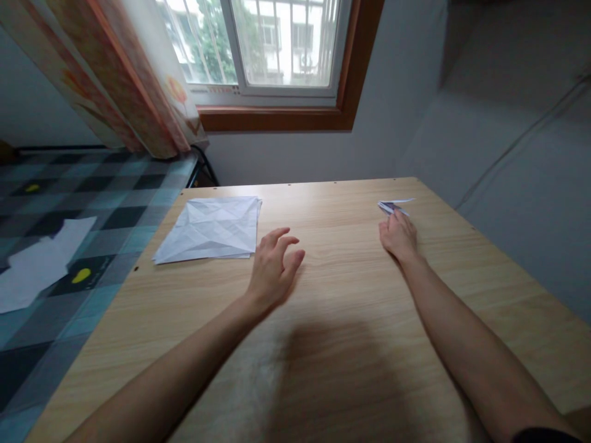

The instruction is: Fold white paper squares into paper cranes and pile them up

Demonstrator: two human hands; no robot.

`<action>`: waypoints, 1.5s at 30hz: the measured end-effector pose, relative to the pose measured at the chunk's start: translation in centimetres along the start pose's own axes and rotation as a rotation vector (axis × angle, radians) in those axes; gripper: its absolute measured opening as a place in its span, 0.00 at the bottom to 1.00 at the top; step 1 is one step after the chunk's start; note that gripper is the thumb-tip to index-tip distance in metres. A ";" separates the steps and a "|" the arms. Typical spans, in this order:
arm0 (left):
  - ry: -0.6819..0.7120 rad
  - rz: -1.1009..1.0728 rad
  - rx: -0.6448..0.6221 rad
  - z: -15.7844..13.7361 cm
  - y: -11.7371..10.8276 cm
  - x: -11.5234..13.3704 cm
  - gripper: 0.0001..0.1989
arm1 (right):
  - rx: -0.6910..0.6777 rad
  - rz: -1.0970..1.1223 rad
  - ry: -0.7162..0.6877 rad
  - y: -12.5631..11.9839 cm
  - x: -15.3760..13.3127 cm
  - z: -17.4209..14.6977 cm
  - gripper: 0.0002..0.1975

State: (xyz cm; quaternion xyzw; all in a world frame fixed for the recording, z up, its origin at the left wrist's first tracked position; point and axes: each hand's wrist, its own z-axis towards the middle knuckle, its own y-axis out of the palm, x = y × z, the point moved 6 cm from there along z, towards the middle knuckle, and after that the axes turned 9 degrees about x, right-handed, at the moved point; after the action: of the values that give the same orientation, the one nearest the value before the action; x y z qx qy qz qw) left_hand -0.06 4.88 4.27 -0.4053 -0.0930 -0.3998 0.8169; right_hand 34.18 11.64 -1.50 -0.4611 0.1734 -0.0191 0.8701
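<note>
My left hand [276, 267] hovers over or rests lightly on the wooden table [332, 258], fingers apart and loosely bent, holding nothing. Just to its left lies a stack of creased white paper sheets [217, 227], with the top sheet showing many fold lines. Farther off to the right, my right hand [399, 235] has its fingers closed at a small folded paper piece [390, 207], white with a dark, purplish part and a thin point sticking out to the right. The fingertips partly hide that piece, and its exact shape is hard to make out.
A bed with a checked cover [124, 246] adjoins the table's left side, with loose white papers [41, 264] on it. Behind the table are a curtain [133, 80], a window [286, 43] and the wall. A cable [512, 143] runs along the right wall.
</note>
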 end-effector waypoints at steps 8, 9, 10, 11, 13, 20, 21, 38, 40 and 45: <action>-0.145 -0.146 0.080 -0.9 0.1 -2.0 0.22 | 0.159 0.572 -0.167 -4.1 -8.2 -2.9 0.17; -0.150 -0.164 0.076 -1.0 0.1 -2.1 0.27 | 0.138 0.680 -0.197 -4.6 -9.8 -3.9 0.15; -0.159 -0.186 0.065 -1.1 0.2 -2.1 0.32 | 0.110 0.788 -0.208 -5.0 -11.2 -4.8 0.12; -0.169 -0.212 0.044 -1.2 0.4 -2.1 0.36 | 0.081 0.894 -0.193 -5.3 -12.3 -5.7 0.11; -0.172 -0.259 -0.010 -1.5 0.8 -1.9 0.41 | -0.029 1.065 -0.157 -5.4 -14.1 -7.1 0.09; -0.232 -0.306 -0.039 -1.6 1.1 -1.7 0.28 | -0.348 1.338 0.062 -3.4 -14.9 -8.8 0.09; -0.267 -0.317 -0.039 -1.6 1.1 -1.8 0.25 | -0.387 1.367 0.102 -2.9 -14.8 -8.8 0.09; -0.713 -0.895 -0.050 -1.9 2.4 -2.7 0.11 | -0.623 1.525 0.243 -1.3 -15.5 -9.5 0.29; -0.803 -1.015 -0.070 -2.2 3.0 -2.5 0.14 | -0.629 1.475 0.138 -1.3 -16.1 -10.0 0.32; -0.873 -1.128 -0.187 -2.8 4.1 -1.8 0.22 | -0.535 1.411 0.071 -1.9 -16.6 -10.0 0.07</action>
State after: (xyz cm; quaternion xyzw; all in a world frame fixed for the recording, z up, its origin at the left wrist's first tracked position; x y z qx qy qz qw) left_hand 1.22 5.29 -0.87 -0.4867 -0.5717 -0.5686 0.3362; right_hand 15.65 5.76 -0.42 -0.4351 0.4542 0.5705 0.5282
